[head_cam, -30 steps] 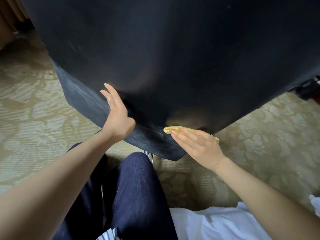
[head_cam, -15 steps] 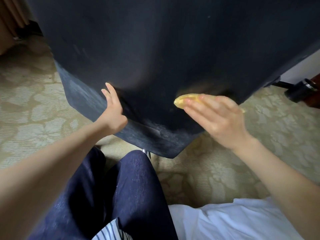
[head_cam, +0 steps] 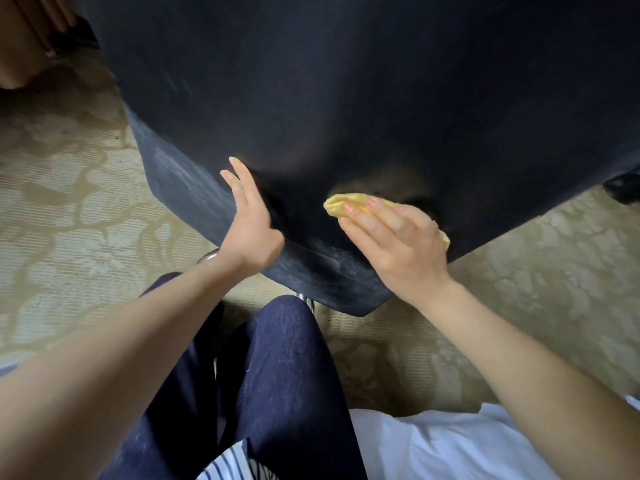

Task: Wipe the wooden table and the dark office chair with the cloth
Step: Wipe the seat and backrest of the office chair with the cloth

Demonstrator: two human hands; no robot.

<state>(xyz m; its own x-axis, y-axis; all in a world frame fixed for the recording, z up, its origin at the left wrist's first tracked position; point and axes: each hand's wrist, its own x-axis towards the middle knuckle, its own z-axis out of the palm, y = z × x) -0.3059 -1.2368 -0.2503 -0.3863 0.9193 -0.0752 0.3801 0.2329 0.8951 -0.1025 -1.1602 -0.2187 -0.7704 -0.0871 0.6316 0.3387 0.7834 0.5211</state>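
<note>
Change at the fingers: your right hand (head_cam: pixel 394 251) is sliding the yellow cloth (head_cam: pixel 341 202) leftward across the chair (head_cam: pixel 346 98), so it is now sitting closer to your left hand (head_cam: pixel 249 230) than half a second ago. It is staying at about the same height above the chair's near corner, higher than a second ago.
Left hand since then: it is keeping its place on the chair's left edge.
Right fingers (head_cam: pixel 374 216): you are holding them almost straight and close together. They are lying flat on the cloth and pressing it against the dark surface, not curling round it.
Left fingers (head_cam: pixel 239 178): you are stretching them straight and slightly spread. They are pointing up the chair, with the palm side bracing against the edge and holding nothing.
Cloth: it is showing as a folded yellow lip past your fingertips and a small corner at the far side of the hand. The rest is lying under your palm.
Chair: it is filling the upper frame, and its near corner is pointing down between your two forearms.
Hard to make out: your right thumb is hiding behind the hand. The chair's top is running out of frame. A dark castor (head_cam: pixel 623 185) is peeking out at the right edge, mostly covered. A shiny metal part (head_cam: pixel 207 255) by your left wrist is too small to identify.
Around: your dark trousers (head_cam: pixel 277 375) and white top (head_cam: pixel 450 445) are sitting below, over patterned beige carpet (head_cam: pixel 69 202).
</note>
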